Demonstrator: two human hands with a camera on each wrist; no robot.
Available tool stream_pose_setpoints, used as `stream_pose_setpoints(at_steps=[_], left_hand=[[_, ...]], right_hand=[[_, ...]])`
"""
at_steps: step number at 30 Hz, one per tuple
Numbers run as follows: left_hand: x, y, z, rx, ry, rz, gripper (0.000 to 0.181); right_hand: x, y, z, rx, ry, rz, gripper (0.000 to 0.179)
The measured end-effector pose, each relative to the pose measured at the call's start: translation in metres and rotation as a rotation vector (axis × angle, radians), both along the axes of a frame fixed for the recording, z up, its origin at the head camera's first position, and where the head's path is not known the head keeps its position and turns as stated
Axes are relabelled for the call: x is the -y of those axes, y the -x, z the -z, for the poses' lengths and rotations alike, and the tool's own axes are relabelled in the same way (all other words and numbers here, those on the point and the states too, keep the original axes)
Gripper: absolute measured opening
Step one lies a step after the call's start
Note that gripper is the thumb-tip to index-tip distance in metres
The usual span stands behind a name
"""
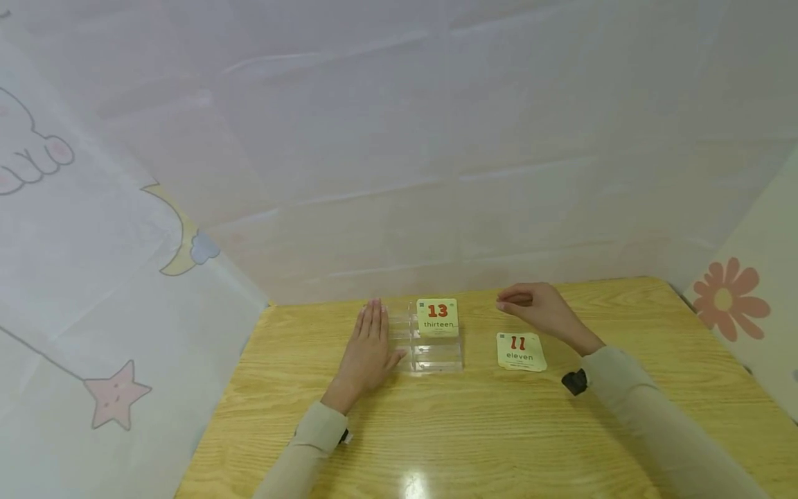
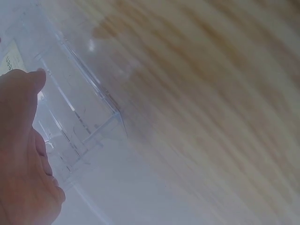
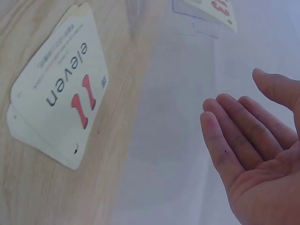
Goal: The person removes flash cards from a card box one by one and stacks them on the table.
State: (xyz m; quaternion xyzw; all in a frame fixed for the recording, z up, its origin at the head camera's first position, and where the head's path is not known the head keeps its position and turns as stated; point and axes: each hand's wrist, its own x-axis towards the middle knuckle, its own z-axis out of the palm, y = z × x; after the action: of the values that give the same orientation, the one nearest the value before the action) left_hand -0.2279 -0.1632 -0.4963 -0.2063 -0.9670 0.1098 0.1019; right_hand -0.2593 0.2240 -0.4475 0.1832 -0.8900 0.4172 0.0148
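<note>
A clear plastic card rack (image 1: pixel 438 359) with several slots stands near the table's back edge. In its upper right part a pale yellow card with a red 13 and "thirteen" (image 1: pixel 438 315) leans upright. My left hand (image 1: pixel 369 352) rests along the rack's left side, its fingers straight and together, the thumb toward the rack's front. Over the table, to the right of the rack, my right hand (image 1: pixel 544 310) hovers with gently bent fingers. Nothing lies in its palm in the right wrist view. Below it is a small stack of cards (image 3: pixel 61 89), "eleven" on top.
The wooden table (image 1: pixel 499 436) ends at a pale cloth wall (image 1: pixel 449 173) just behind the rack. More printed cloth stands at the left and right sides. Dark wrist devices (image 1: pixel 575 382) sit at the sleeve cuffs.
</note>
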Motion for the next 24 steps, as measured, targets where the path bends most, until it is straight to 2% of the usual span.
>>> stream_pose_setpoints(at_steps=[10,17,24], left_hand=[[-0.001,-0.003,-0.005,0.045,-0.023,-0.008,0.094],[0.0,-0.003,-0.003,0.018,-0.041,0.004,0.094],[-0.002,-0.001,-0.005,0.023,-0.036,0.005,0.095]], right_hand=[[0.02,-0.008,-0.016,0.015,-0.004,-0.037,0.043],[0.031,-0.01,-0.02,0.002,0.004,-0.046,0.045],[0.043,-0.011,-0.026,-0.058,-0.031,-0.048,0.044]])
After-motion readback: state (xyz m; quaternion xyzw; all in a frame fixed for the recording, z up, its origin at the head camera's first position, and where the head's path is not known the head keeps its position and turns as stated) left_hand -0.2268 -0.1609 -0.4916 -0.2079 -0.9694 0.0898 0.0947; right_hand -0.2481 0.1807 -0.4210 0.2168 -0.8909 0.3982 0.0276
